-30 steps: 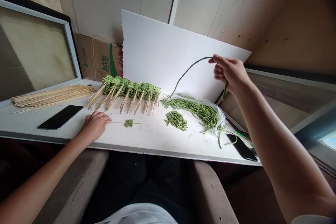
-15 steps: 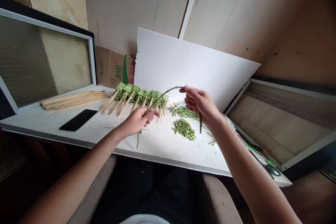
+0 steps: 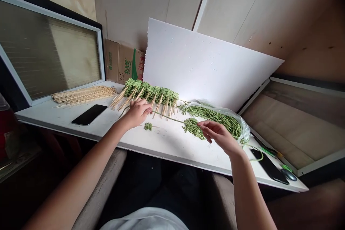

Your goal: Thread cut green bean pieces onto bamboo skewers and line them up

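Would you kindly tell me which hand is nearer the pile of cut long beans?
Right: the right hand is just right of the cut long beans; the left hand is farther left of them.

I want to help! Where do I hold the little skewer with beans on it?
Probably pinch the bare end of the skewer, coming down from above on the right, away from the left hand. It lies flat on the table, and the beans bunch in its middle, so the thin wood is free to hold.

white foam board (image 3: 205,61) tilted against wall panels (image 3: 140,3); cardboard box (image 3: 121,61) behind, at left; framed glass pane (image 3: 48,50) far left; black phones (image 3: 89,114) (image 3: 272,169) on white table (image 3: 172,151), at either end.
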Demonstrator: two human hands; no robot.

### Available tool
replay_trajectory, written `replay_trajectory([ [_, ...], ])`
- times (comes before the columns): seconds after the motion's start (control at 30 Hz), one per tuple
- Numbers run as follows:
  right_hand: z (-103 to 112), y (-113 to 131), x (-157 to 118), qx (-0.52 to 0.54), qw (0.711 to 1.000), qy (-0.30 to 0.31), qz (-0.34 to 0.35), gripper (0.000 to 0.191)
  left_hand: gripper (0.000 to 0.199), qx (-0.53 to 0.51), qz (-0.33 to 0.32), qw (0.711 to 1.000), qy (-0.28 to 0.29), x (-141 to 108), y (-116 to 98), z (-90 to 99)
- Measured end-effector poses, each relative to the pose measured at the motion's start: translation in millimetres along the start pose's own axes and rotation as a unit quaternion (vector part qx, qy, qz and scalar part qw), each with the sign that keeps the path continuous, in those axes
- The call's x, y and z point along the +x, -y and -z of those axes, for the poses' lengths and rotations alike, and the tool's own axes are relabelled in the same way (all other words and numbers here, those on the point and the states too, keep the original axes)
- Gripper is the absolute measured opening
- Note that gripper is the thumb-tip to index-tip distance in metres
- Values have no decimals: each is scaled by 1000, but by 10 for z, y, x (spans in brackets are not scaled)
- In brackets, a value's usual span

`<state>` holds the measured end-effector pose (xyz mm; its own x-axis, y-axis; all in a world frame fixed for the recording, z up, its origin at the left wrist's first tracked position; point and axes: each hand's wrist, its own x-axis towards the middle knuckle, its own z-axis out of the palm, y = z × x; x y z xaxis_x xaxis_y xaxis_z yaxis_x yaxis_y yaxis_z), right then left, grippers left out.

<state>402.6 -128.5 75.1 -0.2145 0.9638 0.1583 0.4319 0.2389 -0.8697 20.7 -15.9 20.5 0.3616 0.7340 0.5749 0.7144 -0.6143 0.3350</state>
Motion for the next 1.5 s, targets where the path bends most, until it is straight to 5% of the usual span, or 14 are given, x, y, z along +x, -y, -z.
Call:
replay_trajectory([
  [0.13, -58, -176, 16, -71, 997, -13, -19, 53, 36, -37, 75, 983, 165, -75, 269, -252],
  [0.33, -219, -207, 42, -51, 998, -44, -10, 51, 31, -37, 118, 964, 236, -173, 385, -258],
  [0.5, -188, -286, 56, -164, 984, 68, -24, 45, 28, 11, 130, 966, 224, -179, 294, -241],
  [0.63, -32, -512, 49, -291, 950, 75, -83, 35, 29, -11, 112, 972, 204, -157, 159, -200],
  [0.83, 23, -743, 59, -326, 919, 137, -172, 19, 30, -48, 90, 972, 211, -147, -77, -150],
  [0.93, -10, -719, 68, -319, 927, 137, -144, 12, 28, -64, 60, 977, 194, -146, -228, -151],
  [1.1, -112, -399, 18, -216, 969, 117, -9, 28, 29, -158, 5, 977, 145, -203, -642, -213],
  [1.3, -335, 16, -105, -103, 991, 52, 65, 38, 39, -327, -12, 930, 166, -329, -1231, -228],
  [1.5, -463, 125, -168, -69, 994, 25, 86, 36, 25, -389, 17, 912, 127, -342, -1378, -157],
])
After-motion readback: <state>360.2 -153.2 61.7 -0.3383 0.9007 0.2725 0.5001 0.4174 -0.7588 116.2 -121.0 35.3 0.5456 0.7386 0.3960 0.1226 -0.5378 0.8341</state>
